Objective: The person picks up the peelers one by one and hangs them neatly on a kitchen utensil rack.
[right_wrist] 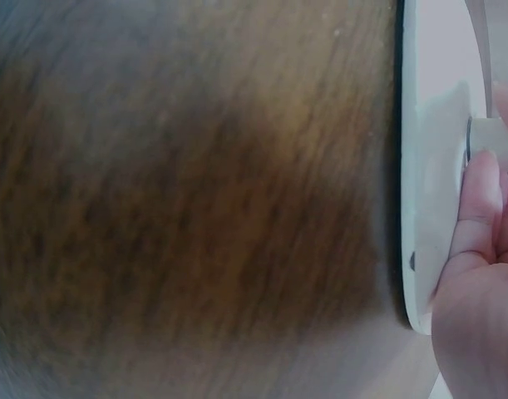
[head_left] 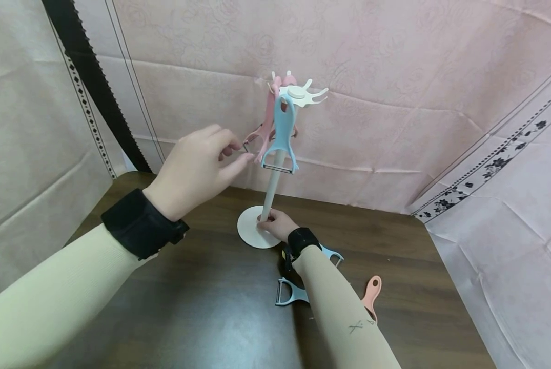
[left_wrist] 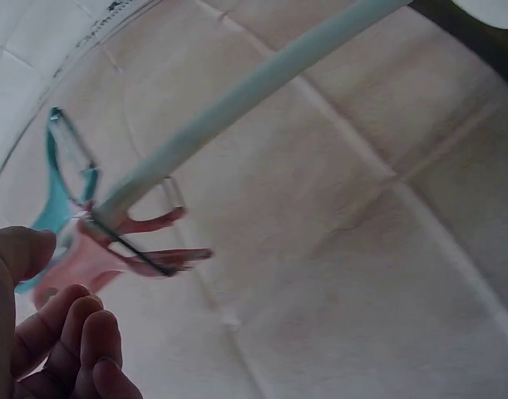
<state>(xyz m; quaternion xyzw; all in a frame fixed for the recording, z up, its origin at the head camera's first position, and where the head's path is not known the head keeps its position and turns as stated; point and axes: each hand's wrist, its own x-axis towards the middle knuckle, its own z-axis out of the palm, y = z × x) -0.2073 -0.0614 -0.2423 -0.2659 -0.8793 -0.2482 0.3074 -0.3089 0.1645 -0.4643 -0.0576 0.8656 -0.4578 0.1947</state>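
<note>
A white stand has a round base [head_left: 247,229], an upright pole [head_left: 272,187] and a top of several hooks [head_left: 309,96]. From its hooks hang a light blue peeler [head_left: 283,125] in front and pink peelers [head_left: 268,120] behind it to the left. My left hand [head_left: 201,164] is beside the nearest pink peeler's blade end; in the left wrist view its thumb [left_wrist: 25,252] and bent fingers stay apart, with nothing gripped. Low on the pole, my right hand [head_left: 279,225] grips it just above the base, fingers [right_wrist: 480,204] against the pole.
On the brown table [head_left: 201,287], a blue peeler [head_left: 293,293] and an orange-pink peeler [head_left: 371,294] lie by my right forearm, which partly covers them. Another blue peeler [head_left: 332,253] shows behind the wrist. A pink cloth [head_left: 349,169] hangs behind the stand.
</note>
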